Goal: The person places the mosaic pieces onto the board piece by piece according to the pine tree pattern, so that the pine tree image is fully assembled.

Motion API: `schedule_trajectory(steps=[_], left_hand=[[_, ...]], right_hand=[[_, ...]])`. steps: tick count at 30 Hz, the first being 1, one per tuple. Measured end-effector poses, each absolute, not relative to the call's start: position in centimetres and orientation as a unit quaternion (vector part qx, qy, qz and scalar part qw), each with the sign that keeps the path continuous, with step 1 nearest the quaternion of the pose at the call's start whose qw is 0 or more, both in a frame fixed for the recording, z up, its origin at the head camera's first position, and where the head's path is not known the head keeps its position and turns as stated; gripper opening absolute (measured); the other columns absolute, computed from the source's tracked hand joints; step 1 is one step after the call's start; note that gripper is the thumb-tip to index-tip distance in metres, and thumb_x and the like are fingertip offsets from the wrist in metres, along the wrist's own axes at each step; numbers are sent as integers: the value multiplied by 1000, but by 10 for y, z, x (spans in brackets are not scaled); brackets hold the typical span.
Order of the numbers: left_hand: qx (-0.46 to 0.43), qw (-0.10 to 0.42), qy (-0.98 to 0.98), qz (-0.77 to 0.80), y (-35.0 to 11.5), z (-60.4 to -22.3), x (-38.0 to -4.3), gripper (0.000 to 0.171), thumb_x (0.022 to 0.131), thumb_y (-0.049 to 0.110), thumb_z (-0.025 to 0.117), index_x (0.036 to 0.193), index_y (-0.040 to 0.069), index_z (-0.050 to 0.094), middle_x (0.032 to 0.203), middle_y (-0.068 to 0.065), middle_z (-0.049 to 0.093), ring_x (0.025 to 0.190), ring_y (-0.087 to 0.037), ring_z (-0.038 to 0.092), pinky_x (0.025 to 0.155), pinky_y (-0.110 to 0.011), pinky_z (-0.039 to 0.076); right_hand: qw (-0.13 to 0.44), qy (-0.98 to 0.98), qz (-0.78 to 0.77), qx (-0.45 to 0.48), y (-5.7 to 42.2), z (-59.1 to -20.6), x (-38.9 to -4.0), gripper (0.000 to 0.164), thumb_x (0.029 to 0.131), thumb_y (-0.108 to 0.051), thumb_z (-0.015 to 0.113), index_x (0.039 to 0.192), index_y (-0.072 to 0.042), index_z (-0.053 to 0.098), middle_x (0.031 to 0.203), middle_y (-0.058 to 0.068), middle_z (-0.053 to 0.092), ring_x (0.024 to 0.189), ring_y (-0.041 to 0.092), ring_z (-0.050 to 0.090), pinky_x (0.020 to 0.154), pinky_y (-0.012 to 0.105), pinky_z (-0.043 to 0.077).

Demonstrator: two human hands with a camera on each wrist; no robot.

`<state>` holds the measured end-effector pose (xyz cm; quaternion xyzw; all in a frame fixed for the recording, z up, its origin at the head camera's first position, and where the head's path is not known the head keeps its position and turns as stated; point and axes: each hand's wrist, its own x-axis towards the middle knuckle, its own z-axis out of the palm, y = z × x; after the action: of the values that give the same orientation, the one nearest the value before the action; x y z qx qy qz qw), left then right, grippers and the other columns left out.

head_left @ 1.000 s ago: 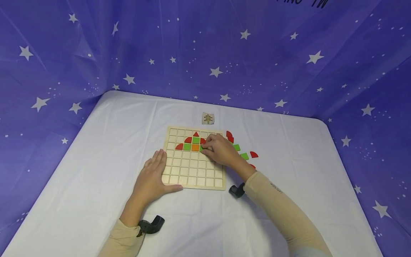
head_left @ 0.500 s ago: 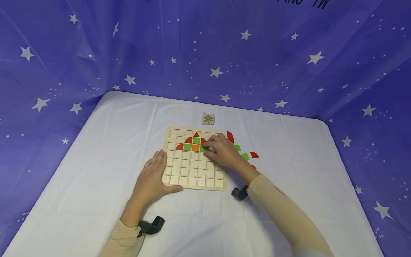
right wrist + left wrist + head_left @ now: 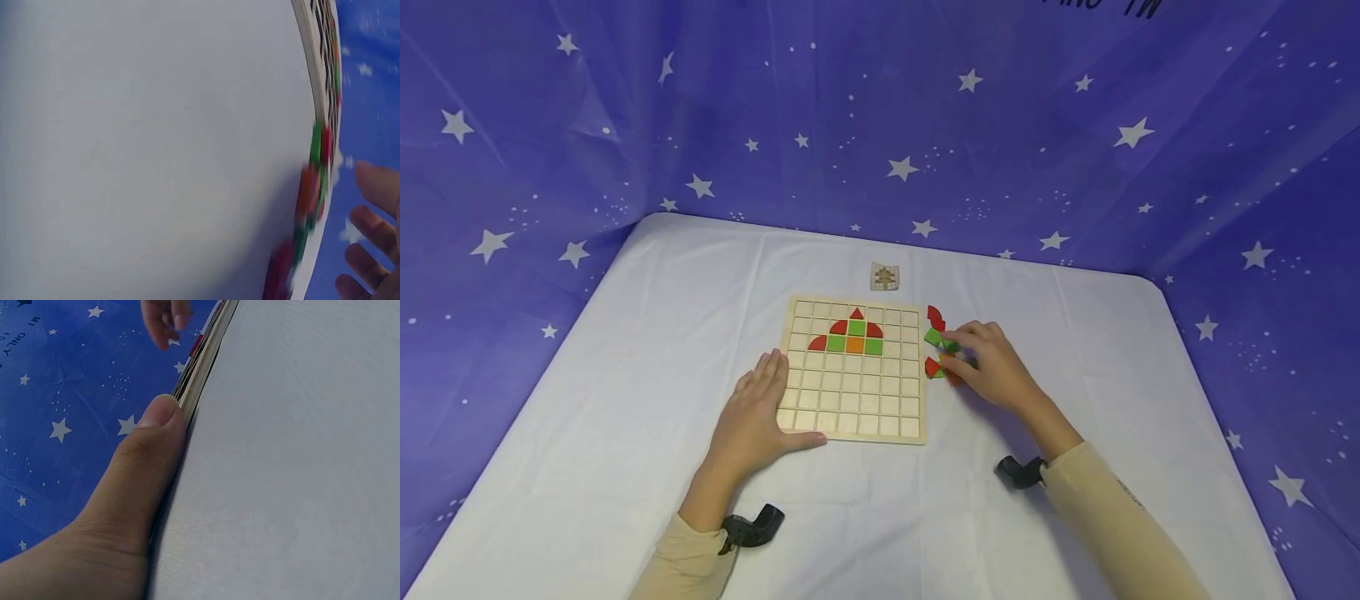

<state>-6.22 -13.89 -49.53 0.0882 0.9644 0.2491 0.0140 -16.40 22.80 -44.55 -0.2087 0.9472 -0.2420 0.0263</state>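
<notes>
A wooden grid board [image 3: 850,404] lies on the table. In its cells sit a red triangle [image 3: 857,314], red quarter circles, green squares and an orange square [image 3: 854,345]. My left hand [image 3: 748,425] rests at the board's near left corner, fingers along the left side, thumb on the near edge; in the left wrist view, the thumb [image 3: 150,444] touches the board's rim. Right of the board, my right hand [image 3: 1000,367] is over loose red and green tiles [image 3: 933,337]. Its fingers [image 3: 378,231] are spread apart in the right wrist view, with nothing seen between them. It partly hides some tiles.
Behind the board lies a small card [image 3: 884,277] printed with a tree-like pattern on a grid. Red tiles [image 3: 934,315] lie beside the board's right edge. A white cloth [image 3: 1075,350] covers the table, and a blue starry curtain [image 3: 820,108] stands around it.
My right hand has let go of the green square, which lies in its cell, and moved right to the loose tiles. Those tiles have shifted closer together. The left hand stays put.
</notes>
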Motion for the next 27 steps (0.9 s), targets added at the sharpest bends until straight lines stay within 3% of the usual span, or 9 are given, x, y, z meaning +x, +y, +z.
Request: schedule_trajectory(steps=[11, 27], left_hand=[[87, 15, 965, 248, -139, -494, -62, 139, 60, 84, 71, 158, 1, 16, 167, -15, 13, 156, -32, 11, 125, -50, 16], [88, 9, 964, 250, -139, -495, -61, 139, 60, 83, 71, 158, 1, 17, 166, -15, 14, 155, -33, 12, 125, -51, 16]], right_hand=[[62, 960, -236, -136, 296, -457, -146, 43, 92, -22, 71, 133, -14, 64, 124, 10, 60, 118, 32, 46, 100, 53, 43], [25, 961, -247, -120, 301, -468, -150, 30, 91, -20, 73, 118, -8, 69, 111, 9, 67, 106, 27, 53, 94, 46, 46]])
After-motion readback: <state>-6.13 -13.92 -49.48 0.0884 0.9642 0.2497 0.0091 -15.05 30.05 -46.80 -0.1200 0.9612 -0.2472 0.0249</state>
